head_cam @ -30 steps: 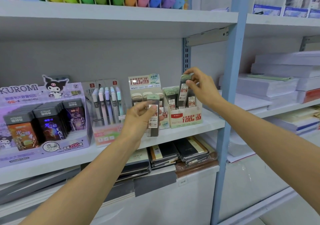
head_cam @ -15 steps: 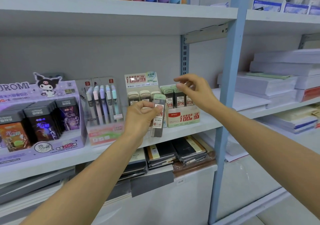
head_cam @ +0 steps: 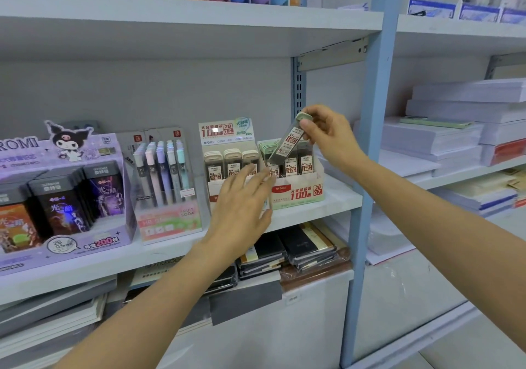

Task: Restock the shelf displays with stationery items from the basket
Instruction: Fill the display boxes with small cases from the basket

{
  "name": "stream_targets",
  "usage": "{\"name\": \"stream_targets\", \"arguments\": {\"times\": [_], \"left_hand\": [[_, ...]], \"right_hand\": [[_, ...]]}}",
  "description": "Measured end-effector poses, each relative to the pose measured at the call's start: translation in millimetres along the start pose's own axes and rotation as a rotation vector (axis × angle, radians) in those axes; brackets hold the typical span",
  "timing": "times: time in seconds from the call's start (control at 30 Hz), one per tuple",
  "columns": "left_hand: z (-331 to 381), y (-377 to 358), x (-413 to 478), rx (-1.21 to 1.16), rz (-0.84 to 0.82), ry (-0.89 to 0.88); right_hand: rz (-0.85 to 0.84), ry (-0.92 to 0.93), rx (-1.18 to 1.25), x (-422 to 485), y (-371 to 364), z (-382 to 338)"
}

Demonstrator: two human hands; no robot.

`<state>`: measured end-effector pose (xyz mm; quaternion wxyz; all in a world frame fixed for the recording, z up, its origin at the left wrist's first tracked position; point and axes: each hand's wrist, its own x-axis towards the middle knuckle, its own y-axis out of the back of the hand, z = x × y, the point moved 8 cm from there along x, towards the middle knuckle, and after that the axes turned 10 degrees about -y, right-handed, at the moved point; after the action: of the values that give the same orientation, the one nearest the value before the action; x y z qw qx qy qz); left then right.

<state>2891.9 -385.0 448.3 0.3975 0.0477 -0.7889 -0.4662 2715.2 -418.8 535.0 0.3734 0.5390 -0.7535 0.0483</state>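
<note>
Pinching the pale cap of a lead case point(head_cam: 285, 143) between thumb and fingertips, the right hand point(head_cam: 331, 136) holds it in the air just above the green display box point(head_cam: 299, 196) marked 0.7, at the right end of the shelf point(head_cam: 340, 195). The case hangs down and to the left from the hand. Its long axis is tilted, with the cap up and to the right and the dark foot low, over the left rows of that box. The cases already in the box stand upright, label forward. Whether the foot touches any of them I cannot tell.

The left hand point(head_cam: 242, 206) holds nothing. Its fingers are straight and spread, palm toward the shelf, in front of the neighbouring white box point(head_cam: 225, 138) marked 0.5. It sits lower and to the left of the held case, with its fingertips near the foot of the case but apart from it. Whether it rests on the white box is unclear.

By my reading, the step in hand is seating this case in the green box, and the right hand is plainly the nearer one for that. The tilt is what matters: the case would need swinging upright so that its foot points straight down into a free slot before it is lowered. If it goes down slanted, it could knock the standing cases. The basket is out of view.
</note>
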Motion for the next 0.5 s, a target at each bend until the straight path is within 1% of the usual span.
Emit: {"name": "stream_targets", "arguments": {"times": [0.03,0.07,0.2,0.3,0.4,0.5], "left_hand": [[0,-7,-2,0.049,-0.058,-0.014],[-2,-11,-3,0.074,-0.082,-0.018],[-2,-10,-2,0.093,-0.079,-0.026],[0,-12,-2,0.108,-0.078,-0.045],[-1,-13,-2,0.106,-0.082,-0.046],[-1,-14,-2,0.103,-0.086,-0.049]], "right_hand": [[-0.012,0.000,-0.039,0,-4,0],[-0.032,0.002,-0.081,0,-10,0],[-0.100,0.080,-0.285,-5,-33,-1],[-0.150,0.060,-0.337,-5,-44,3],[-0.139,0.038,-0.318,-6,-49,6],[-0.084,0.100,-0.414,-9,-54,6]]}}
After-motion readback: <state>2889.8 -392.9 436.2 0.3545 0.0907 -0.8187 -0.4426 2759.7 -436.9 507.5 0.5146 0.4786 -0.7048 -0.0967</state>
